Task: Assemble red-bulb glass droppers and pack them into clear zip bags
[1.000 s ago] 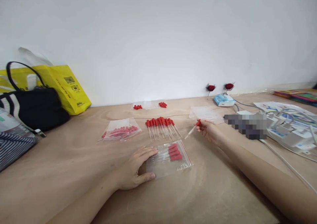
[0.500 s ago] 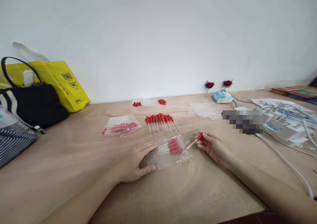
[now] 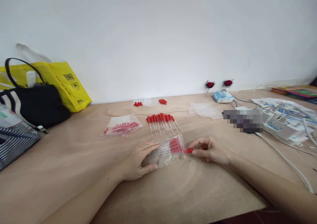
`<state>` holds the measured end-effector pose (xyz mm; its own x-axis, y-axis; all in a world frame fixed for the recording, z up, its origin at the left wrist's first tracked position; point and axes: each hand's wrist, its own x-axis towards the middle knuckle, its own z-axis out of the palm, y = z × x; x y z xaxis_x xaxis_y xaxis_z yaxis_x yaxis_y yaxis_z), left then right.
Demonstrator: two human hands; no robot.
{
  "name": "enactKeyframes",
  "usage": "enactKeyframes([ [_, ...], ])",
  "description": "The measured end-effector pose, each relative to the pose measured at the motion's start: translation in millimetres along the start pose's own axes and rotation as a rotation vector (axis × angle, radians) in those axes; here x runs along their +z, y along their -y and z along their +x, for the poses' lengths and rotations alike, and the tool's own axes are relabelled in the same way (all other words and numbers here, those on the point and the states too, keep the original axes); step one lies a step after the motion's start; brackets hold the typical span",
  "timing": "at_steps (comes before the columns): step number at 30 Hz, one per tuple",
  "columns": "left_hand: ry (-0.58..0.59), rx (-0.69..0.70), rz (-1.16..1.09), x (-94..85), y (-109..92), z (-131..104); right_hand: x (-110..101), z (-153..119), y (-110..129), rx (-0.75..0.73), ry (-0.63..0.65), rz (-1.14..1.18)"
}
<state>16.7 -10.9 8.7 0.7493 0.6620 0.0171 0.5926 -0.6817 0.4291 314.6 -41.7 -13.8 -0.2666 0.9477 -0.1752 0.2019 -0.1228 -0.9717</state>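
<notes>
My right hand (image 3: 210, 150) pinches the red bulb of a dropper (image 3: 189, 150) between thumb and fingers. The dropper's clear stem points left into the mouth of a zip-lock bag (image 3: 160, 161), and only its bulb stays outside. Several more red-bulbed droppers (image 3: 175, 145) lie side by side inside that bag. My left hand (image 3: 142, 161) rests on the bag's left edge, thumb and fingers spread apart. Just beyond the bag, a fan of loose droppers (image 3: 160, 119) lies on the table with bulbs pointing away.
Filled bags of droppers (image 3: 121, 126) lie left of the fan. Further bags with red bulbs (image 3: 162, 101) lie against the wall. Flat clear bags (image 3: 204, 110) lie to the right, near a tissue pack (image 3: 223, 96) and a power strip with cables (image 3: 284, 131). Handbags (image 3: 37, 101) stand left.
My right hand has moved left and slightly down, sliding the dropper's stem into the bag until only the bulb shows outside. My left hand stays on the bag.
</notes>
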Motion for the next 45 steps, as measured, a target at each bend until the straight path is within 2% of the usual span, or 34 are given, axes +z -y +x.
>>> enactKeyframes([
  [5,0.01,0.019,-0.002,-0.3,1.8,-0.6,-0.9,8.7,4.7,-0.07,-0.054,0.022],
  [10,0.002,0.035,0.015,0.6,1.9,0.4,3.2,11.2,3.2,-0.056,0.068,-0.018],
  [14,-0.004,0.033,0.035,0.5,0.7,1.8,6.4,12.7,2.4,-0.077,0.083,-0.005],
  [17,-0.008,0.034,0.04,0.4,-0.1,2.3,10.7,12.3,1.5,-0.09,0.145,0.056],
  [20,-0.009,0.031,0.034,-0.2,-1.9,2.2,13.4,12.1,-0.2,-0.177,0.184,0.073],
  [26,0.022,0.036,0.015,-2.3,-0.7,0.6,5.9,17.6,-1.5,-0.365,0.206,-0.088],
  [28,0.028,0.04,0.013,-2.8,0.8,0.1,4.6,19.7,-1.9,-0.343,0.191,-0.072],
  [33,0.031,0.047,0.017,-3.8,0.1,0.1,10.2,23.1,-2.8,-0.172,0.09,0.045],
  [36,0.037,0.037,0.024,-4.3,-1.9,0.1,12.9,23.3,-1.2,-0.189,0.075,-0.012],
  [41,0.024,0.05,0.011,-3.4,-1.4,-0.5,7.2,19.1,6.1,-0.358,0.201,-0.189],
  [45,0.02,0.061,-0.003,-2.7,1.6,-1.7,2.6,14.4,10.1,-0.42,0.289,-0.272],
])
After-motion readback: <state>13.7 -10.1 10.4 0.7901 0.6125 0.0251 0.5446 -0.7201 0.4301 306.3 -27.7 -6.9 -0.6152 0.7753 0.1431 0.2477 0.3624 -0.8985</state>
